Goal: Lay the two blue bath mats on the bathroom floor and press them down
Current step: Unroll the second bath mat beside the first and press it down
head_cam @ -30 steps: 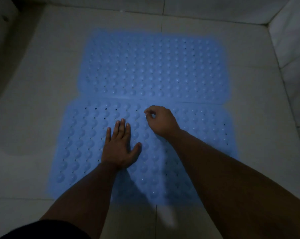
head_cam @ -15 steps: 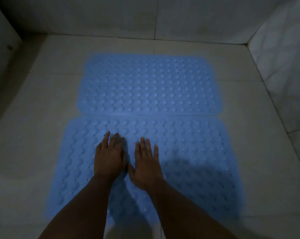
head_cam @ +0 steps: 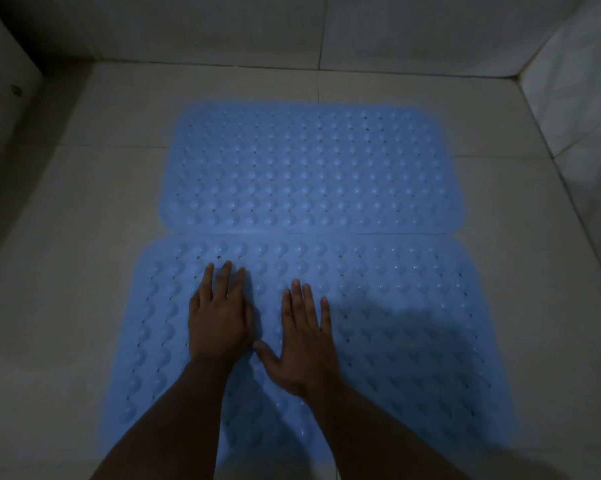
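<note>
near mat [head_cam: 413, 341], flat under both hands' fingers [head_cam: 226, 282]

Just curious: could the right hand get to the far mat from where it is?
Probably yes. The right hand lies flat on the near mat, and nothing sits between it and the far mat.

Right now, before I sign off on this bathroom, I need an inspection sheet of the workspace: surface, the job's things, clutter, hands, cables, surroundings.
Surface: pale tiled floor, dimly lit.
Job's things: far mat and near mat lie flat, long edges meeting.
Clutter: nothing seen.
Hands: left hand and right hand lie flat on the near mat, fingers straight, side by side.
Cables: nothing seen.
Surroundings: tiled walls behind and right; dark corner at left.
</note>
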A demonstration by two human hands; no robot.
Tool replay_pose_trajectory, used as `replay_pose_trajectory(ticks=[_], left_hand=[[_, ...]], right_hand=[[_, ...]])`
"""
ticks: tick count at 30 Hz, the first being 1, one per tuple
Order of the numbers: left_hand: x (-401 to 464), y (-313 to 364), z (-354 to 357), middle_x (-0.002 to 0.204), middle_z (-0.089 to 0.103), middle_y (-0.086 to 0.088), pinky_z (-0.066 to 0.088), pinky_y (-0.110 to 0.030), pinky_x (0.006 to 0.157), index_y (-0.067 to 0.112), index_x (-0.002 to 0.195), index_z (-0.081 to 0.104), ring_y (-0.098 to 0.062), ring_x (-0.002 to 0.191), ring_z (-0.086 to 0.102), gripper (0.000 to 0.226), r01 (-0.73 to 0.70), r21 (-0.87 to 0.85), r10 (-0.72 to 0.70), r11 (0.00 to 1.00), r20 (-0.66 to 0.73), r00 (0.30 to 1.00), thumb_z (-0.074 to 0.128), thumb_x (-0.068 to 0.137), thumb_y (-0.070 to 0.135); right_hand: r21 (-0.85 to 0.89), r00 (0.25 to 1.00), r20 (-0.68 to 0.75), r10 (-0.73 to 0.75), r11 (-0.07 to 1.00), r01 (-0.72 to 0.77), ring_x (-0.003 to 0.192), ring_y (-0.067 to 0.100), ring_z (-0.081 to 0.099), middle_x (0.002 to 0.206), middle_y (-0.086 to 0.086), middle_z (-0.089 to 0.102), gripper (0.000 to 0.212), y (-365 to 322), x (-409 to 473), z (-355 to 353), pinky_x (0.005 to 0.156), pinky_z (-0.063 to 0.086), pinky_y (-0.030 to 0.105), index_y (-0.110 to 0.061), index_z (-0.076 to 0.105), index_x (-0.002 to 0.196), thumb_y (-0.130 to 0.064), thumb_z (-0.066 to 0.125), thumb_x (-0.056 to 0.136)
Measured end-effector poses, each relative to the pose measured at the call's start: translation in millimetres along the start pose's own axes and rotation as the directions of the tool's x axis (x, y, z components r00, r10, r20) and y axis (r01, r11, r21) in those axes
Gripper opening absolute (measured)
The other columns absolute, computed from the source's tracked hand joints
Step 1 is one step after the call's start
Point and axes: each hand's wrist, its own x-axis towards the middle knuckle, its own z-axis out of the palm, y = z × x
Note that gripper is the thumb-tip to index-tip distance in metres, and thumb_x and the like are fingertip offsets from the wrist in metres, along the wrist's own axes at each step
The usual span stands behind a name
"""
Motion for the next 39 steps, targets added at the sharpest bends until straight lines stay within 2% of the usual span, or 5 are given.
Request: replay_pose_trajectory(ticks=[7, 11, 20, 31, 39], left_hand=[[-6.4, 11.8, -17.3, 0.156, 0.045, -0.015, 0.044, -0.060, 0.101, 0.011, 0.145, 0.053, -0.040, 0.150, 0.030, 0.059, 0.105, -0.099, -0.110, 0.990, -0.052, 0.993, 0.037, 0.093, 0.034], [-7.1, 44.2, -18.6, 0.152, 0.049, -0.017, 0.046, -0.062, 0.099, 0.011, 0.140, 0.058, -0.043, 0.147, 0.034, 0.059, 0.061, -0.134, -0.065, 0.989, -0.023, 0.998, 0.036, 0.091, 0.035], [-34.8, 155.9, 37.8, 0.168, 0.021, -0.015, 0.023, -0.062, 0.121, 0.011, 0.157, 0.036, -0.038, 0.157, 0.011, 0.070, -0.308, -0.149, 0.327, 0.939, 0.118, 0.938, 0.031, 0.099, 0.050], [-41.3, 175.6, 60.6, 0.171, -0.004, -0.016, 0.006, -0.057, 0.126, 0.007, 0.162, 0.014, -0.028, 0.159, -0.008, 0.089, -0.278, 0.016, 0.274, 0.960, 0.131, 0.953, 0.024, 0.100, 0.070], [-35.6, 180.1, 57.3, 0.171, 0.011, -0.011, 0.010, -0.050, 0.127, 0.011, 0.160, 0.024, -0.022, 0.159, 0.005, 0.080, -0.215, -0.088, 0.227, 0.973, 0.145, 0.963, 0.029, 0.099, 0.064]], right_hand=[[0.277, 0.909, 0.416, -0.005, 0.953, -0.122, 0.155, 0.023, 0.013, 0.168, 0.008, 0.014, 0.072, 14.5, 36.5, -72.9, 0.125, 0.011, 0.039, -0.013, 0.026, 0.157, -0.056, 0.042, 0.101], [0.439, 0.973, 0.214, 0.086, 0.881, -0.175, 0.139, 0.022, 0.048, 0.148, 0.007, 0.054, 0.048, 46.4, 68.7, -136.4, 0.114, 0.033, 0.028, -0.014, 0.059, 0.139, -0.041, 0.057, 0.099], [0.399, 0.973, 0.002, 0.229, 0.892, -0.211, 0.126, 0.021, 0.058, 0.132, 0.001, 0.066, 0.032, 136.6, 42.6, -153.3, 0.109, 0.043, 0.034, -0.020, 0.069, 0.121, -0.036, 0.060, 0.095], [0.395, 0.951, -0.257, 0.171, 0.917, -0.058, 0.094, 0.025, 0.066, 0.099, 0.003, 0.072, 0.028, 191.9, 29.7, -99.1, 0.083, 0.054, 0.042, -0.017, 0.073, 0.099, -0.035, 0.053, 0.093], [0.359, 0.970, -0.221, 0.103, 0.933, -0.017, 0.091, 0.028, 0.064, 0.096, 0.003, 0.070, 0.029, 203.1, 27.2, -110.0, 0.079, 0.055, 0.041, -0.020, 0.072, 0.093, -0.038, 0.050, 0.090]])
